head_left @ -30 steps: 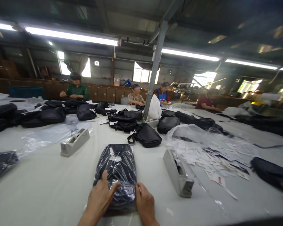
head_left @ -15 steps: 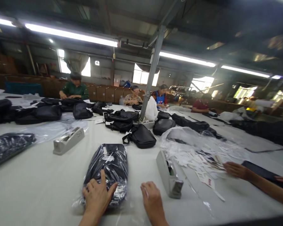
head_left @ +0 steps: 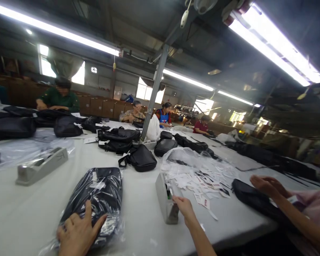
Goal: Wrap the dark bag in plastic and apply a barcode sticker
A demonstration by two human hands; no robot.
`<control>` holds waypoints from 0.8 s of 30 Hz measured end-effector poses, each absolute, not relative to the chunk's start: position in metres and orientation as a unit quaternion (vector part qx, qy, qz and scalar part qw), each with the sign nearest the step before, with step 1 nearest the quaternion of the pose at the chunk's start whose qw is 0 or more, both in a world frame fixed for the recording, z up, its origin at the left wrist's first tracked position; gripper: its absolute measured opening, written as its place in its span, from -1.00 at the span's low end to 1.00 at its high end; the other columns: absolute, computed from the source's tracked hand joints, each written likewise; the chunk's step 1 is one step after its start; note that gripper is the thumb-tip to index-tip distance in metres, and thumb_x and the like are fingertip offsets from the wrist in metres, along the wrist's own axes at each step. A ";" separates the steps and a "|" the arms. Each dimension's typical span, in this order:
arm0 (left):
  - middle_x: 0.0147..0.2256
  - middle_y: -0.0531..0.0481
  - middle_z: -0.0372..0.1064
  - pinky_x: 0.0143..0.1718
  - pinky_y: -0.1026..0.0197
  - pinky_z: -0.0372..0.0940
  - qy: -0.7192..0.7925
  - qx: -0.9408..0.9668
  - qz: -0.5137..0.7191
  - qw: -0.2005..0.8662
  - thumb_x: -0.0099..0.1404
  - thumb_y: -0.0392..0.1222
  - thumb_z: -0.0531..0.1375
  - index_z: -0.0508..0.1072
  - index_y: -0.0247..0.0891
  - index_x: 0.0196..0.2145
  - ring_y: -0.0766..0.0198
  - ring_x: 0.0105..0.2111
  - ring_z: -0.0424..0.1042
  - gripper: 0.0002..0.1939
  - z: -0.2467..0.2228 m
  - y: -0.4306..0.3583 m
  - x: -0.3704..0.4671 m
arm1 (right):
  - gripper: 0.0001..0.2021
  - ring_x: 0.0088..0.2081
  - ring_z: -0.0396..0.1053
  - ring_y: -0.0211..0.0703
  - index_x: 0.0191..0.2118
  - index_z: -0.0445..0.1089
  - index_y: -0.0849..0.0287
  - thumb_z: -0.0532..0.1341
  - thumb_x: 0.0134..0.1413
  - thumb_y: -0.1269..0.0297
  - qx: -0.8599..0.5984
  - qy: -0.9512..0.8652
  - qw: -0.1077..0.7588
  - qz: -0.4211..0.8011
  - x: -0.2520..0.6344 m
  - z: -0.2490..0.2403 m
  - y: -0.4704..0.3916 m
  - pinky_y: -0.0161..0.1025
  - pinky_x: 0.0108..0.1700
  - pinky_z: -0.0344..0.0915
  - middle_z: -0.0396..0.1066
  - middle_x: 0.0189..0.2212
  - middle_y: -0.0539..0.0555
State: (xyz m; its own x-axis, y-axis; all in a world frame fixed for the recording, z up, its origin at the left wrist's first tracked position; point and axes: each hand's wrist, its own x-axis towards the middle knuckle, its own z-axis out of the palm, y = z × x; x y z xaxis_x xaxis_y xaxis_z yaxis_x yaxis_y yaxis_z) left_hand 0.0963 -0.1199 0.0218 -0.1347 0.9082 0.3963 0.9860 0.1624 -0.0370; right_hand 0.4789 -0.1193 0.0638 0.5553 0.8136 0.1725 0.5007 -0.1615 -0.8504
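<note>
A long pale worktable (head_left: 138,199) runs under strip lights, with people seated along its far edge among black bags. At the far left lies a grey tape dispenser (head_left: 40,167), well apart from the work. Nearer, the bagged black pouch (head_left: 96,199) lies flat in its clear plastic sleeve, and the left hand (head_left: 78,233) rests on its near end, fingers spread and pressing down — not gripping. That flat palm is the right idea: it should keep the folded plastic from springing open, so the weight belongs on the flap itself, not beside it.

To the right, the right hand (head_left: 185,208) reaches to a second tape dispenser (head_left: 166,201), fingertips at its near end, drawn together as if pinching tape, though I cannot tell for certain whether any strip is held. A clean pull along the cutter, then straight over to the flap, would serve best — slack tape tends to curl onto itself.

Farther right, loose paper tags (head_left: 202,181) are scattered, and a co-worker's hand (head_left: 264,186) rests on another black bag (head_left: 253,199).
</note>
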 end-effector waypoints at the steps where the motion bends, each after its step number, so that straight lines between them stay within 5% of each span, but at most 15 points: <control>1: -0.26 -0.34 0.30 -0.17 -0.08 0.13 -0.745 -0.638 -0.114 0.156 0.28 0.31 -0.14 0.08 -0.39 0.25 -0.12 -0.24 0.32 -0.19 0.022 -0.119 0.096 | -0.58 -0.52 0.34 -0.12 -0.60 0.47 0.24 0.12 -0.21 -0.06 -0.741 -0.443 0.475 0.169 0.479 0.066 -0.117 -0.27 -0.46 0.19 0.41 -0.65 0.06; 7: -0.24 -0.38 0.32 -0.16 -0.11 0.13 -0.745 -0.650 -0.098 0.117 0.26 0.33 -0.15 0.03 -0.37 0.27 -0.16 -0.22 0.32 -0.15 0.016 -0.114 0.093 | -0.61 -0.43 0.38 -0.03 -0.61 0.48 0.23 0.19 -0.27 -0.05 -0.750 -0.439 0.475 0.141 0.483 0.080 -0.137 -0.21 -0.35 0.21 0.44 -0.61 0.09; 14: -0.24 -0.37 0.32 -0.16 -0.14 0.14 -0.748 -0.650 -0.087 0.107 0.23 0.37 -0.17 0.00 -0.34 0.28 -0.17 -0.22 0.31 -0.12 0.007 -0.108 0.090 | -0.61 -0.15 0.40 0.11 -0.62 0.50 0.19 0.23 -0.34 -0.09 -0.753 -0.402 0.496 0.161 0.473 0.062 -0.183 -0.10 -0.04 0.24 0.50 -0.22 0.24; 19: -0.24 -0.39 0.32 -0.17 -0.15 0.16 -0.742 -0.656 -0.095 0.101 0.23 0.37 -0.17 0.01 -0.35 0.28 -0.19 -0.21 0.32 -0.12 0.003 -0.104 0.086 | -0.56 -0.59 0.28 -0.16 -0.60 0.41 0.18 0.17 -0.31 -0.17 -0.740 -0.351 0.523 0.237 0.462 0.031 -0.180 -0.23 -0.55 0.19 0.35 -0.65 0.06; 24: -0.24 -0.39 0.31 -0.17 -0.15 0.15 -0.748 -0.646 -0.112 0.098 0.24 0.37 -0.19 0.05 -0.34 0.27 -0.18 -0.20 0.31 -0.13 0.007 -0.104 0.087 | -0.57 -0.72 0.08 -0.25 -0.71 0.31 0.12 0.18 -0.43 -0.20 -0.747 -0.319 0.526 0.252 0.467 0.010 -0.184 -0.22 -0.64 0.05 0.17 -0.77 -0.02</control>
State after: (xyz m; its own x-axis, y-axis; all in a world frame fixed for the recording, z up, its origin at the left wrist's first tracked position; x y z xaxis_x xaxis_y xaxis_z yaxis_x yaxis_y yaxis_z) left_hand 0.0875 -0.1040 0.0071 -0.1450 0.9457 0.2908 0.9894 0.1393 0.0405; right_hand 0.4674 -0.1844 0.0102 0.6686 0.7425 -0.0412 0.2115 -0.2430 -0.9467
